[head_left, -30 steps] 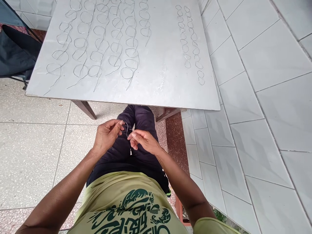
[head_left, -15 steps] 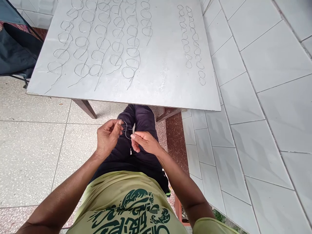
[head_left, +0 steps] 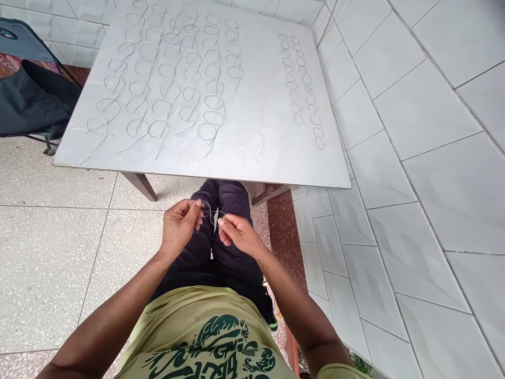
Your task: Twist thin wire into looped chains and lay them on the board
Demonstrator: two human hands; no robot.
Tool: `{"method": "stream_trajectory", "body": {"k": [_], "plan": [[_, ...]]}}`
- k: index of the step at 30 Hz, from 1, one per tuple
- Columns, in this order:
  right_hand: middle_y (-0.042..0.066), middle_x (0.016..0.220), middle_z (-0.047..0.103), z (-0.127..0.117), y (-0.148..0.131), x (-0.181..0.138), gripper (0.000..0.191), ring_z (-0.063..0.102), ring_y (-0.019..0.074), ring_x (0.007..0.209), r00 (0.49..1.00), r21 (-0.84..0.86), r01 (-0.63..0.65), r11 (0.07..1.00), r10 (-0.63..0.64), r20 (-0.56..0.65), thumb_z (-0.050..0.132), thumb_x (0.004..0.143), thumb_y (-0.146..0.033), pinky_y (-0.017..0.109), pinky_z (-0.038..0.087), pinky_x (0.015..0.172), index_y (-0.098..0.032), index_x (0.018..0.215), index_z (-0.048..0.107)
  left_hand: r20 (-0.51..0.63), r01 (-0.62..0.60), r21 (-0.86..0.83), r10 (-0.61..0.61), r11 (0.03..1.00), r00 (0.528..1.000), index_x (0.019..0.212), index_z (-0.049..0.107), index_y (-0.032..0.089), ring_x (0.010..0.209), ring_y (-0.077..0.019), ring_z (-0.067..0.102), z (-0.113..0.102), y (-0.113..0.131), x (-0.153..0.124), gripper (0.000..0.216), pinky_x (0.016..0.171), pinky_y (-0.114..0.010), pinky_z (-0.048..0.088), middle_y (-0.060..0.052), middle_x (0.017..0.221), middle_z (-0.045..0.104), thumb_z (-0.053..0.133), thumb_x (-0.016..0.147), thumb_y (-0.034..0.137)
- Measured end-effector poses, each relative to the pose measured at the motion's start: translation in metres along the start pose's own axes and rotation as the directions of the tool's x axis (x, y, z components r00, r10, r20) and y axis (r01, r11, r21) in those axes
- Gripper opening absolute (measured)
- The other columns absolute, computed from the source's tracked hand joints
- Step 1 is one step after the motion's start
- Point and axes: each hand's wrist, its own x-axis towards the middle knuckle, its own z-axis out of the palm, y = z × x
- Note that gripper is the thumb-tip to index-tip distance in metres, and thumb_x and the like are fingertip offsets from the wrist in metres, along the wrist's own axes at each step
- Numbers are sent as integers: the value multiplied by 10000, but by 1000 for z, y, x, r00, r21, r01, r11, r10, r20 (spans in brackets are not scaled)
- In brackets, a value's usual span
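A thin, bent piece of wire (head_left: 210,211) curves between my two hands above my lap. My left hand (head_left: 182,223) pinches one end of it between thumb and fingers. With thumb and forefinger, my right hand (head_left: 238,231) grips the other end. The wire's ends are hidden by my fingertips. On the white table (head_left: 268,163) in front lie several columns of looped wires with loose tails (head_left: 138,128). Farther right on it are two columns of small wire pieces bent in figure-eight-like curves (head_left: 316,138).
The table's front edge stands just beyond my hands, with wooden legs (head_left: 140,185) below it. A tiled wall (head_left: 394,221) runs along the right. A dark folding chair (head_left: 31,105) is at the far left, on the speckled floor (head_left: 43,263).
The view has tilted up slightly, so the table sits lower in the picture. Both hands still hold the wire, shifted slightly right in view; its curve shows at a slightly different angle.
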Motion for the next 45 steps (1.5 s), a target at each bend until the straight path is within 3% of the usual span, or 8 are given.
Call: {"method": "stream_trajectory", "body": {"k": [4, 9, 16, 29, 33, 37, 41, 45], "plan": [[-19, 628, 584, -7, -5, -3, 460, 532, 106, 520, 996, 1, 46, 999, -46, -78, 480, 1000, -599, 244, 444, 551, -203, 773, 541, 4, -28, 9, 28, 1000, 1000, 865, 736, 187, 526, -118, 573, 0, 4, 2, 252, 445, -223, 468, -24, 688, 657, 688, 908, 431], [-17, 613, 583, 2, -10, -6, 449, 536, 104, 513, 996, -14, 77, 997, -77, -42, 484, 1013, -554, 246, 442, 552, -195, 752, 554, -48, -66, 12, 66, 998, 997, 879, 729, 183, 533, -111, 575, 9, 10, 0, 267, 461, -222, 476, -21, 703, 664, 682, 916, 443], [-14, 620, 591, 27, 0, 2, 436, 540, 108, 490, 993, 201, 76, 977, -57, -102, 531, 979, -572, 246, 438, 497, -191, 772, 576, -102, -81, -57, 75, 995, 992, 869, 701, 170, 546, -110, 579, 16, 5, 6, 315, 505, -240, 497, -21, 729, 664, 664, 920, 478], [-29, 623, 585, 7, -11, 3, 393, 518, 89, 478, 969, 203, 132, 970, -84, -231, 533, 996, -514, 230, 415, 481, -188, 780, 567, -45, -28, -56, 25, 998, 999, 1124, 700, 130, 715, -171, 650, 4, -4, 5, 490, 570, -269, 537, -87, 925, 707, 532, 973, 565], [-30, 640, 592, -13, -32, 6, 364, 525, 88, 489, 940, 178, 210, 961, -149, -308, 531, 1000, -495, 227, 415, 482, -187, 810, 572, 51, 65, 208, -78, 976, 996, 1055, 708, 131, 699, -189, 654, -14, -26, 1, 519, 590, -281, 542, -79, 875, 722, 541, 943, 609], [-29, 637, 595, -48, -61, 21, 369, 520, 87, 476, 903, 138, 263, 955, -193, -383, 551, 975, -511, 223, 404, 454, -181, 811, 582, 129, 38, 418, -101, 908, 986, 993, 706, 163, 753, -240, 714, -35, -66, 7, 500, 628, -306, 575, -82, 866, 752, 561, 900, 632], [-32, 615, 582, -95, -92, 54, 361, 496, 84, 449, 859, 162, 291, 943, -183, -477, 601, 929, -509, 215, 375, 407, -182, 779, 570, 164, -87, 554, -6, 828, 986, 932, 714, 207, 705, -246, 734, -46, -103, 20, 406, 620, -316, 585, -58, 794, 760, 532, 905, 569], [-28, 617, 572, -143, -127, 100, 285, 488, 78, 437, 816, 148, 275, 950, -149, -559, 584, 963, -396, 204, 332, 368, -181, 778, 552, 200, -261, 635, 172, 727, 965, 915, 725, 229, 876, -273, 767, -45, -126, 26, 329, 798, -362, 609, -75, 935, 798, 511, 902, 480]]}}
